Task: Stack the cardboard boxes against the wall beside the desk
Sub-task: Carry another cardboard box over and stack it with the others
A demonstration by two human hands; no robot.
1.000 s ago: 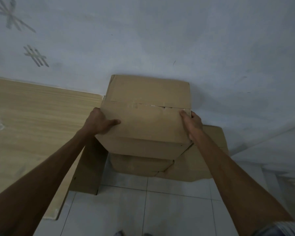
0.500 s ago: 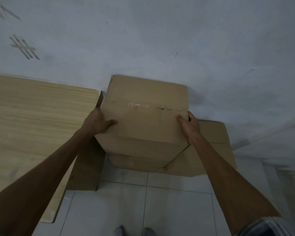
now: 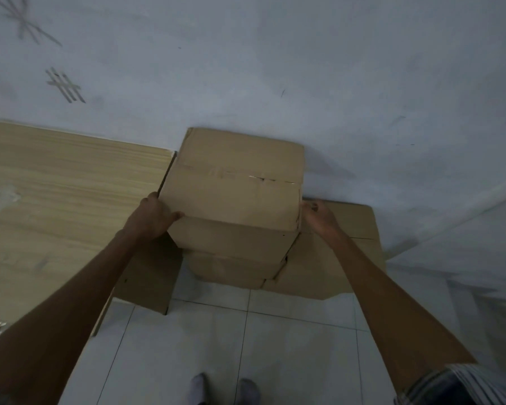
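A taped brown top cardboard box (image 3: 234, 197) sits on a stack against the wall, right beside the wooden desk (image 3: 56, 200). Under it a second box (image 3: 231, 267) shows its front face. My left hand (image 3: 152, 214) grips the top box's lower left corner, thumb across the front face and fingers hidden on the left side. My right hand (image 3: 319, 217) is at the box's right edge, fingers loose and the tips just touching the side.
A lower, wider cardboard box (image 3: 354, 229) stands on the floor right of the stack. Another box (image 3: 149, 276) sits left of it, partly under the desk's edge. White floor tiles (image 3: 246, 346) lie in front, with my feet (image 3: 222, 387) on them.
My right hand has come off the top box's near right corner and dropped to its side edge. The left hand keeps its hold. The box has settled squarer on the stack.
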